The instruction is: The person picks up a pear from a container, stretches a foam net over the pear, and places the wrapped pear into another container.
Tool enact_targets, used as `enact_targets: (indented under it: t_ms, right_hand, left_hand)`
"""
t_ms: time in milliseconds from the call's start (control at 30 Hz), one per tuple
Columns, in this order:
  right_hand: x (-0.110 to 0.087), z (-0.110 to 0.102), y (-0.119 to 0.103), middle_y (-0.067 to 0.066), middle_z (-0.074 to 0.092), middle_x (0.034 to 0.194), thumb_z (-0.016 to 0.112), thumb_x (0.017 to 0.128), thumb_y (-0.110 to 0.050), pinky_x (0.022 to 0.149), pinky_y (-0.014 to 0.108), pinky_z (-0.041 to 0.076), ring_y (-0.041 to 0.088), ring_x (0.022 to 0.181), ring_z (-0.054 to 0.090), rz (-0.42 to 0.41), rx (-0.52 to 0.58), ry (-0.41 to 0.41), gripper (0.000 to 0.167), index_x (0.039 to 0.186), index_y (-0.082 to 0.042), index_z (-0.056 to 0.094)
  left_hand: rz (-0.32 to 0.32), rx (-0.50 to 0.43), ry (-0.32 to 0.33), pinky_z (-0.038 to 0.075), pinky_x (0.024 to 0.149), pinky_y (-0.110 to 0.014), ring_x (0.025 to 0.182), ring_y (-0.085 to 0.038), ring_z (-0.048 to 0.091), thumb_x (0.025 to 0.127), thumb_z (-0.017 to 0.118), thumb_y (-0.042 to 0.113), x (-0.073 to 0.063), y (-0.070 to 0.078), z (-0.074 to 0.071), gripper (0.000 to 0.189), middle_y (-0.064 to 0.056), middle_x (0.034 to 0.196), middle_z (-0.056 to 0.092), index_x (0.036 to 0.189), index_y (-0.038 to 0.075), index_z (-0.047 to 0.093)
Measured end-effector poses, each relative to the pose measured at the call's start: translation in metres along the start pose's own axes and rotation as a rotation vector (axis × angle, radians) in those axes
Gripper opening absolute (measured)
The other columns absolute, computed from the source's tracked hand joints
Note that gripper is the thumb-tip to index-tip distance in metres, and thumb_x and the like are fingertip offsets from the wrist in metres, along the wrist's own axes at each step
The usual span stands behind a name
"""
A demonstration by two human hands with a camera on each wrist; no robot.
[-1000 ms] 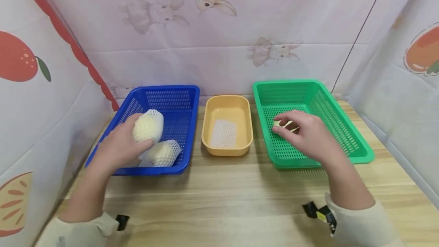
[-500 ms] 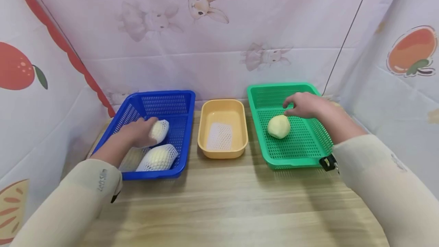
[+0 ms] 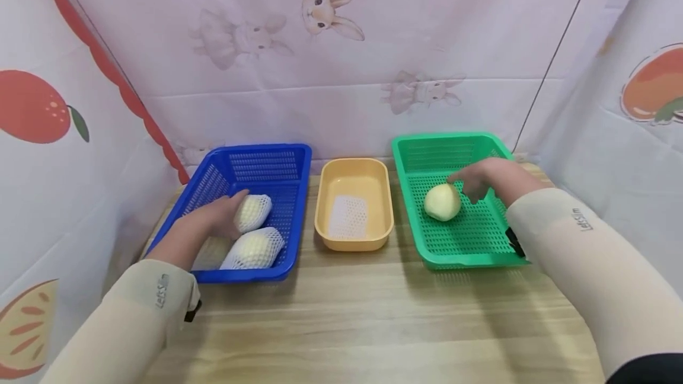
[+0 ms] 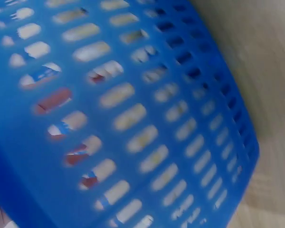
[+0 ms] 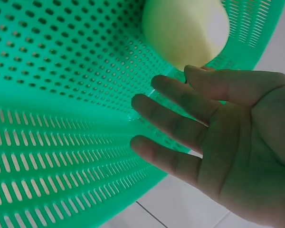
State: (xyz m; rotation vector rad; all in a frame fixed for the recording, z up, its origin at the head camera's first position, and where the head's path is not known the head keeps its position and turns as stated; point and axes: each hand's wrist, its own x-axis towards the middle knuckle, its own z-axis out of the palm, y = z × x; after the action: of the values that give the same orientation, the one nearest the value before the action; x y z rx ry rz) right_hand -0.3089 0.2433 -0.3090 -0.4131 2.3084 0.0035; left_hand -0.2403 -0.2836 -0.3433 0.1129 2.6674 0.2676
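Note:
In the blue basket (image 3: 286, 212), my left hand (image 3: 219, 217) grips the left side of a pale yellow round fruit in a white foam net (image 3: 254, 212). Its fingertips are partly hidden. In front lies another netted fruit (image 3: 255, 249), and a third pale one shows below my wrist. Over the green basket (image 3: 469, 236), my right hand (image 3: 482, 178) is beside a bare pale yellow fruit (image 3: 442, 202). In the right wrist view its fingers are loosely extended and hold nothing; the thumb tip is right at the fruit's edge (image 5: 187, 33).
Between the baskets stands a yellow tray (image 3: 354, 244) with a flat white foam net (image 3: 348, 217) in it. A printed cloth (image 3: 341, 64) rises behind them. The wooden table (image 3: 352, 313) extends toward me. Perforated blue basket wall (image 4: 147, 118) fills most of the left wrist view.
My left hand has lowered the netted fruit into the blue basket beside the others. My right hand has come off the bare fruit, lifted away, then moved back down next to it.

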Motion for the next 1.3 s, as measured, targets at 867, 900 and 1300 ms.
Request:
enact_targets:
  t_ms: [867,900,1300]
  right_hand:
    - [-0.023,0.013,-0.021,0.018,0.07,0.11,0.054,0.099,-0.009,0.08,0.044,0.056,0.031,0.095,0.067,-0.225,-0.1,0.435,0.025,0.114,0.001,0.071]
    - [-0.027,0.014,-0.025,0.016,0.071,0.104,0.054,0.099,-0.009,0.076,0.043,0.055,0.03,0.089,0.066,-0.215,-0.115,0.475,0.023,0.11,0.0,0.072]
    - [-0.083,0.03,-0.08,0.007,0.076,0.099,0.073,0.089,-0.03,0.068,0.041,0.058,0.026,0.078,0.072,-0.372,-0.114,1.172,0.029,0.11,-0.01,0.075]
  left_hand:
    - [0.601,-0.33,0.687,0.043,0.109,-0.049,0.138,-0.028,0.045,0.092,0.07,0.018,-0.106,0.141,0.063,0.045,-0.007,0.147,0.049,0.135,0.013,0.058]
    - [0.617,-0.352,0.685,0.042,0.11,-0.048,0.137,-0.027,0.046,0.092,0.07,0.018,-0.105,0.142,0.067,0.044,-0.006,0.146,0.05,0.134,0.013,0.058]
    - [0.647,-0.571,0.533,0.048,0.105,-0.04,0.127,-0.017,0.055,0.092,0.071,0.024,-0.096,0.167,0.093,0.066,0.004,0.147,0.049,0.149,0.028,0.039]
